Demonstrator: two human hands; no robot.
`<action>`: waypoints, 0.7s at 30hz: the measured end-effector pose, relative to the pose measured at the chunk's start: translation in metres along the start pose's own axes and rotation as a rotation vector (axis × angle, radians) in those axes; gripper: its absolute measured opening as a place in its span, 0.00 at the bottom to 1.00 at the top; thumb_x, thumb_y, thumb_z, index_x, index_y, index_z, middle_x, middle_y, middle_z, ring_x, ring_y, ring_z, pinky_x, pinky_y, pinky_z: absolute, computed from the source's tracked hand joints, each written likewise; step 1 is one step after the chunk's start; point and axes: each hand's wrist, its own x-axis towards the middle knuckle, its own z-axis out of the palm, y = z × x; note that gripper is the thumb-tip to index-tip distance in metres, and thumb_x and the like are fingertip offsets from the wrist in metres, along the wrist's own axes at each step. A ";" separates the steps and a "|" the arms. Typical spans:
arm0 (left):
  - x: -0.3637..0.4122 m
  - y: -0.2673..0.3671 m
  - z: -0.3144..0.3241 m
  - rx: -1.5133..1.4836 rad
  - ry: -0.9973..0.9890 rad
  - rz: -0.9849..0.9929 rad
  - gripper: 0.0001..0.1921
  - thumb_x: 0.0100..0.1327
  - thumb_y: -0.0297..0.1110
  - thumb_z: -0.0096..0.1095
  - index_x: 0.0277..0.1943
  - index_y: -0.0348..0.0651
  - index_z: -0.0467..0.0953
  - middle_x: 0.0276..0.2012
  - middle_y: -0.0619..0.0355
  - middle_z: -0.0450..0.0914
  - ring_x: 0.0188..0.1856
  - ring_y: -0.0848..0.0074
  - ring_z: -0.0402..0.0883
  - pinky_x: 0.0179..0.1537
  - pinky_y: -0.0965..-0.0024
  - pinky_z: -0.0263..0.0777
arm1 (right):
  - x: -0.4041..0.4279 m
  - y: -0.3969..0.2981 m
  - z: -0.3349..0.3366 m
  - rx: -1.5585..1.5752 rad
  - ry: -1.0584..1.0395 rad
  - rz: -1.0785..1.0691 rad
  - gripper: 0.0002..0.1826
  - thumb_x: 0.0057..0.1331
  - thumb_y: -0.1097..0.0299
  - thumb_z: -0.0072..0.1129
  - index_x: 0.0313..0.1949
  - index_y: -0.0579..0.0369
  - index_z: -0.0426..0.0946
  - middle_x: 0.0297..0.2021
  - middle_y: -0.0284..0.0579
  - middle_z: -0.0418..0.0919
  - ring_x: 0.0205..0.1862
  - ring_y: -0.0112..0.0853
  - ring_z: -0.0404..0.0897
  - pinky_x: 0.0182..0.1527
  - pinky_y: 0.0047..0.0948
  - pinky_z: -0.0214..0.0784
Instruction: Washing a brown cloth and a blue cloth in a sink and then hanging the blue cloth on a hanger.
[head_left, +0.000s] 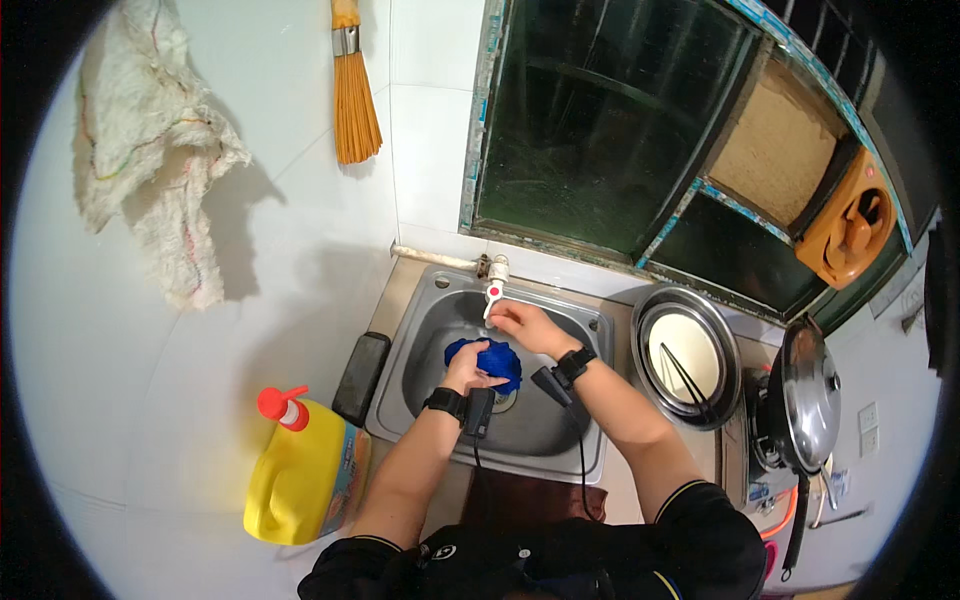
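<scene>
Over the steel sink basin (540, 442), my left hand (466, 369) holds a bunched blue cloth (504, 363) below the tap. My right hand (525, 324) is at the white lever of the tap (495, 289), its fingers bent against the lever's lower end. The sink drain (505, 401) shows partly beneath the cloth. Each wrist wears a black strap with a cabled device.
A yellow jug with a red pump (292, 480) and a dark oblong block (361, 379) stand left of the sink. On the right are nested bowls with black chopsticks (686, 352) and a lidded wok (810, 397). A whisk brush (356, 105) and a rag (157, 142) hang on the wall.
</scene>
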 end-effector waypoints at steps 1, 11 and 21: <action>-0.007 0.001 0.005 -0.122 -0.015 -0.062 0.17 0.55 0.35 0.49 0.47 0.39 0.63 0.46 0.48 0.65 0.50 0.54 0.64 0.48 0.40 0.54 | -0.009 0.007 -0.003 0.132 0.079 -0.053 0.12 0.60 0.66 0.49 0.40 0.59 0.69 0.30 0.36 0.73 0.31 0.20 0.70 0.35 0.18 0.63; -0.095 -0.034 0.070 -0.355 -0.256 0.076 0.26 0.62 0.47 0.24 0.54 0.35 0.57 0.54 0.44 0.58 0.56 0.53 0.57 0.55 0.48 0.51 | -0.138 0.017 0.039 1.258 0.327 0.790 0.49 0.47 0.32 0.45 0.61 0.42 0.38 0.60 0.55 0.35 0.59 0.49 0.48 0.49 0.50 0.57; -0.109 -0.105 0.059 -0.327 -0.292 0.116 0.18 0.62 0.39 0.31 0.47 0.39 0.66 0.48 0.47 0.67 0.50 0.60 0.67 0.50 0.56 0.63 | -0.134 0.001 0.036 1.596 0.441 0.149 0.35 0.50 0.34 0.41 0.45 0.51 0.67 0.43 0.43 0.70 0.46 0.37 0.67 0.51 0.41 0.57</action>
